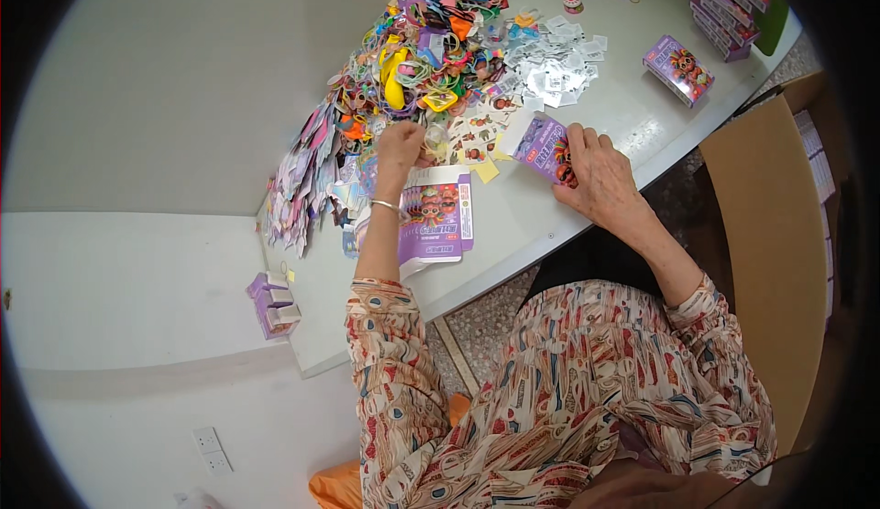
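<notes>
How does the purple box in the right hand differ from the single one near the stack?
The held box is gripped by the right hand; the lone box sits untouched on the table. The held box has a white flap sticking out; the lone box shows none. Both are purple with colourful cartoon prints.

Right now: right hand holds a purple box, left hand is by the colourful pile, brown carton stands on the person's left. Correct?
Not quite: the head view shows the brown carton standing on the person's right, not left. The rest is accurate: the right hand holds a purple box and the left hand is by the colourful pile.
</notes>
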A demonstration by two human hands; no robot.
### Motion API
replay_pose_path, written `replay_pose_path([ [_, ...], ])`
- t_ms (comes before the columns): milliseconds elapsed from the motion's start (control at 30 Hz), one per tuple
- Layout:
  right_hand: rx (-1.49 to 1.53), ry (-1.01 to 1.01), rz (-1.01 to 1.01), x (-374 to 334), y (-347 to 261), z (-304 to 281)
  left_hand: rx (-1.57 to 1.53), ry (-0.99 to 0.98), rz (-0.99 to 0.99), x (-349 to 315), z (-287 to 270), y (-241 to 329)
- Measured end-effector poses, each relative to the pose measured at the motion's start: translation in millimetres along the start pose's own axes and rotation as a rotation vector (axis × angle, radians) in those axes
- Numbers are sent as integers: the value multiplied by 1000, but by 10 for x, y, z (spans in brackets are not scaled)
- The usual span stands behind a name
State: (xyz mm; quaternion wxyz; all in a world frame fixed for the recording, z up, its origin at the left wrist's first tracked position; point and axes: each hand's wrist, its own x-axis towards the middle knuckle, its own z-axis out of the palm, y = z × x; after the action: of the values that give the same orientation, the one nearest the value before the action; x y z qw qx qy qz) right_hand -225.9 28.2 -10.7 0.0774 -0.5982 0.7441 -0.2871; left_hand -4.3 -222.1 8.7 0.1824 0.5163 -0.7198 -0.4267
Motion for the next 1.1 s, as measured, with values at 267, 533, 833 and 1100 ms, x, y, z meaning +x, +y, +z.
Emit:
replay_pose_path([
  [267, -8, -13, -5, 7, -9, 20, 427, 238, 189, 356, 144, -443],
  [533, 10, -17, -9, 10, -32, -8, 557, 343, 285, 339, 195, -376],
  [833, 18, -12, -11, 11, -58, -23, 278, 327, 237, 223, 256, -385],
  [1100, -15, -39, 5, 39, -75, -26, -54, 196, 272, -202, 180, 272],
])
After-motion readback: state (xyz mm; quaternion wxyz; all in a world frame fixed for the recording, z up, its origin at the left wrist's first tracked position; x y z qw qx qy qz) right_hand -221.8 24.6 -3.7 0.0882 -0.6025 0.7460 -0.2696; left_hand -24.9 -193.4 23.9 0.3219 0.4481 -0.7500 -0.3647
